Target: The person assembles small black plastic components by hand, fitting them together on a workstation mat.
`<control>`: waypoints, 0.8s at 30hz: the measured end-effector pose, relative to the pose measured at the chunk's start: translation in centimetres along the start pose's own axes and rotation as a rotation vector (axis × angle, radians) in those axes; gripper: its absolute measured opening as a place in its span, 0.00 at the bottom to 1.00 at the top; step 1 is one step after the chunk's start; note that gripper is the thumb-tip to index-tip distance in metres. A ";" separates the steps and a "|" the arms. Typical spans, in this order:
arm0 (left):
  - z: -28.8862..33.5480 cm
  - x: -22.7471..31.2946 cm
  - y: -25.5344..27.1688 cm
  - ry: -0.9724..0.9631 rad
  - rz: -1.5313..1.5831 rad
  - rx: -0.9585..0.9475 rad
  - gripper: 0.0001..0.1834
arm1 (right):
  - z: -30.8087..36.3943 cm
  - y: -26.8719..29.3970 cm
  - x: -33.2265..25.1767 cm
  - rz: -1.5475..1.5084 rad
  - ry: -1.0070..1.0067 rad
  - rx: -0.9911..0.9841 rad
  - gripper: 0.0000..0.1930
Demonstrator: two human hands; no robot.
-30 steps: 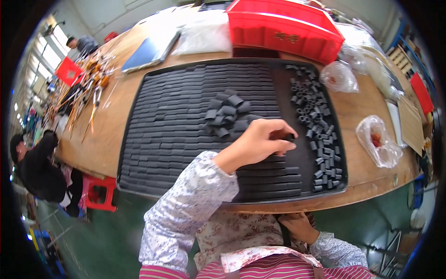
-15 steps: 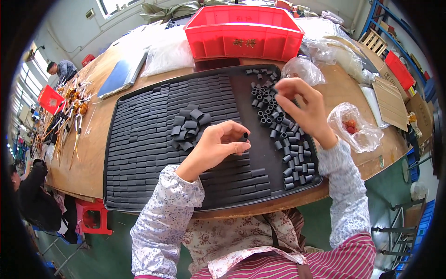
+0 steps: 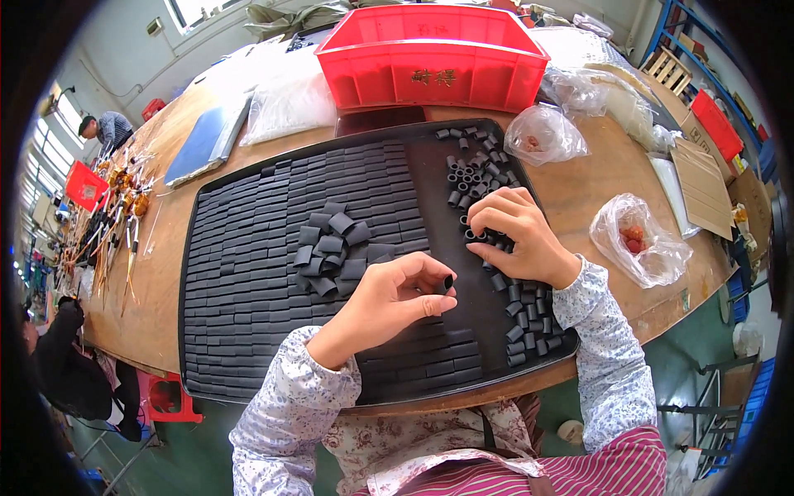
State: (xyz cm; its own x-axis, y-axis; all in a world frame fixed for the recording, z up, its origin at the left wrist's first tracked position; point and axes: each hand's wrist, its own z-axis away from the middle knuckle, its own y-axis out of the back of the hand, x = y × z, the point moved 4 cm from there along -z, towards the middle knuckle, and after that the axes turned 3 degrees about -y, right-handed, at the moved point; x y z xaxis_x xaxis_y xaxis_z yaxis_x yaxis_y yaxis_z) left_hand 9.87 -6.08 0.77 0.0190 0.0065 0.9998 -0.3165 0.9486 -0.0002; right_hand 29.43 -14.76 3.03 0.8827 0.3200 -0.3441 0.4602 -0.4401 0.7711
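Observation:
My left hand (image 3: 385, 302) is closed in a pinch above the right part of the tray, a short black tube (image 3: 448, 282) between thumb and forefinger. My right hand (image 3: 521, 236) reaches into a heap of small black rings (image 3: 470, 183), fingers bent around some of them. Whether one is gripped there is hidden. Both sit in a large black tray (image 3: 447, 165). Tightly packed rows of black tubes (image 3: 240, 281) cover its left and middle. On those rows lies a loose pile of wider black tubes (image 3: 331, 245), just beyond my left wrist.
A red plastic bin (image 3: 430, 74) stands behind the tray. Clear plastic bags (image 3: 641, 240) with small reddish things lie at the right, near cardboard (image 3: 701, 186). A blue flat pack (image 3: 207, 142) rests at the left. One person (image 3: 107, 130) bends over the table's far left; another sits nearer.
My right hand has come down from above the heap and now touches its middle. My left hand, still pinching the tube, has shifted slightly right and nearer. The view has moved a little.

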 end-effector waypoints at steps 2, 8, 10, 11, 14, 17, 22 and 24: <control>-0.1 -0.1 0.1 -0.025 -0.013 0.011 0.15 | 0.1 -0.2 0.0 0.015 0.007 -0.003 0.15; -0.1 -0.4 -0.2 -0.029 -0.107 0.002 0.15 | 0.2 -0.4 -0.2 0.084 0.019 -0.019 0.17; -0.1 -0.5 -0.3 -0.022 -0.072 0.006 0.14 | 0.3 -0.5 -0.1 0.084 0.022 -0.003 0.16; -0.1 -0.5 -0.3 -0.022 -0.073 0.005 0.14 | 0.3 -0.4 -0.2 0.084 0.022 -0.003 0.16; -0.2 -0.7 -0.2 -0.025 -0.097 -0.001 0.14 | 0.2 -0.4 -0.5 0.070 0.006 -0.015 0.16; -0.2 -0.9 -0.3 0.003 -0.064 -0.013 0.14 | 0.2 -0.5 -0.3 0.024 -0.030 -0.025 0.15; -0.3 -1.1 -0.2 0.000 0.012 -0.010 0.15 | -0.1 0.4 -0.5 -0.141 -0.099 0.044 0.14; -0.3 -0.7 -0.3 0.015 0.064 0.009 0.15 | 0.0 0.0 -0.8 -0.460 -0.175 0.048 0.13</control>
State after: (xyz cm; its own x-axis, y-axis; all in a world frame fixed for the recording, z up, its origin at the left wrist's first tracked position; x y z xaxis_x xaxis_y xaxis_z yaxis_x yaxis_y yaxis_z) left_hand 10.27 -6.29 0.11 0.0124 0.0716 0.9974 -0.3256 0.9434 -0.0637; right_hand 28.76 -15.01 3.33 0.5879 0.3461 -0.7311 0.8061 -0.3256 0.4941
